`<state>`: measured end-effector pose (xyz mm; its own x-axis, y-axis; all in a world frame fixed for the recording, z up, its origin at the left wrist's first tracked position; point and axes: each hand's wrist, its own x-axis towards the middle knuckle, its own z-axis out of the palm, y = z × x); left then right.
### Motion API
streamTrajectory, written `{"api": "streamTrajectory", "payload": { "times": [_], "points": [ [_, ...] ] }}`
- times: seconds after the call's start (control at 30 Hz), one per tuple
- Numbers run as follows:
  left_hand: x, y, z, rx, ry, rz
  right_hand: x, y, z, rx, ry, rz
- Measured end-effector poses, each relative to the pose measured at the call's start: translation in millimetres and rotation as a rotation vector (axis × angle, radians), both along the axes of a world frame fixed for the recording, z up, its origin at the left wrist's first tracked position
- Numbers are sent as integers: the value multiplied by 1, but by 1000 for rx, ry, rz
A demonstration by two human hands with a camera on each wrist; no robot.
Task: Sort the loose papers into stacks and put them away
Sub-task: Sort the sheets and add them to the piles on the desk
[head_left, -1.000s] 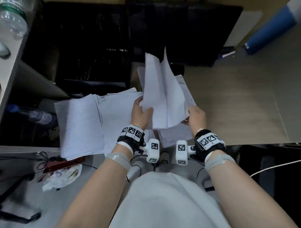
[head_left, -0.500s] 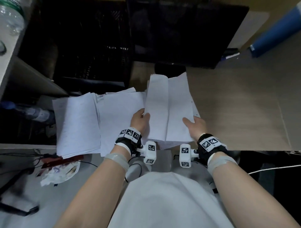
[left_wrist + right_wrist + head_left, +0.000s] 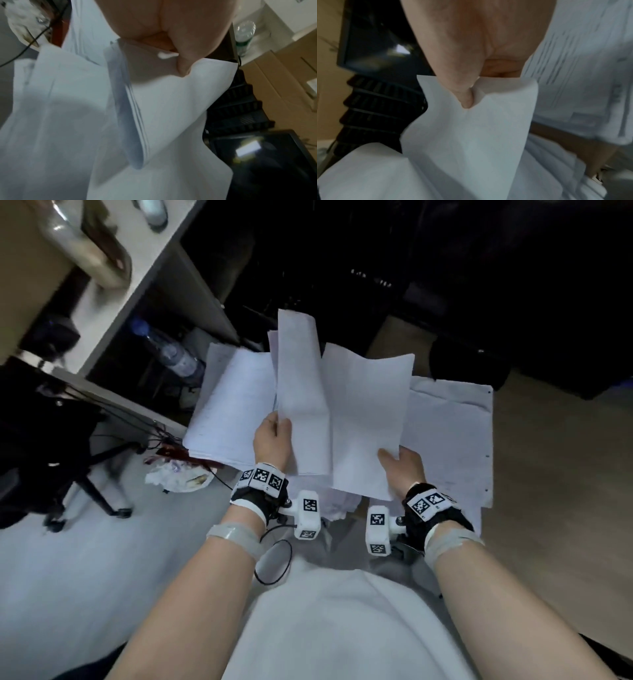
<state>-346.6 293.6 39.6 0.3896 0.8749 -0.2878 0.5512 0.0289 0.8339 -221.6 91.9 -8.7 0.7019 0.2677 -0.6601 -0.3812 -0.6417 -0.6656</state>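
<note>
Both hands hold a sheaf of papers lifted over the desk's near edge

Head view: the left hand (image 3: pixel 272 436) and right hand (image 3: pixel 399 465) each pinch a bottom corner of the sheaf (image 3: pixel 337 412) — probably to keep its sheets together — above a stack (image 3: pixel 229 405) at the desk's near left corner and loose sheets (image 3: pixel 452 433) to the right. Left wrist view: the thumb presses on top of the layered sheets (image 3: pixel 154 108), fingers beneath. Right wrist view: thumb clamped on a single top sheet (image 3: pixel 467 135) — likely being separated for sorting.
</note>
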Motion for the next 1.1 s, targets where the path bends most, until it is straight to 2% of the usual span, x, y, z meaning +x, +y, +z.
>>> {"api": "streamTrajectory", "payload": {
  "times": [0.17, 0.3, 0.43, 0.5, 0.6, 0.67, 0.7, 0.8, 0.83, 0.93, 1.1],
  "points": [
    [-37, 54, -3, 32, 127, 75, -21, 64, -14, -167, 44, 116],
    [-46, 86, -7, -9, 103, 56, -34, 88, -27, -290, 42, 148],
    [-41, 95, -14, -65, 32, -14, -46, 102, -25, -343, 33, 117],
    [-36, 94, -17, -122, 16, -58, -49, 106, -20, -343, -34, 48],
    [-27, 93, -12, -196, -27, -143, -44, 113, 1, -348, -311, 50],
    [-19, 94, -10, -233, -60, -197, -37, 122, 21, -237, -434, 160],
    [-13, 94, -9, -254, -83, -224, -34, 128, 32, -145, -418, 226],
    [2, 90, 3, -314, -203, -289, -34, 147, 57, 197, -102, 203],
    [7, 87, 10, -313, -251, -312, -35, 150, 63, 254, -50, 189],
    [17, 80, 24, -366, -334, -308, -32, 148, 68, 298, -35, 216],
    [22, 78, 29, -472, -411, -228, -27, 137, 68, 316, -13, 63]
  ]
}}
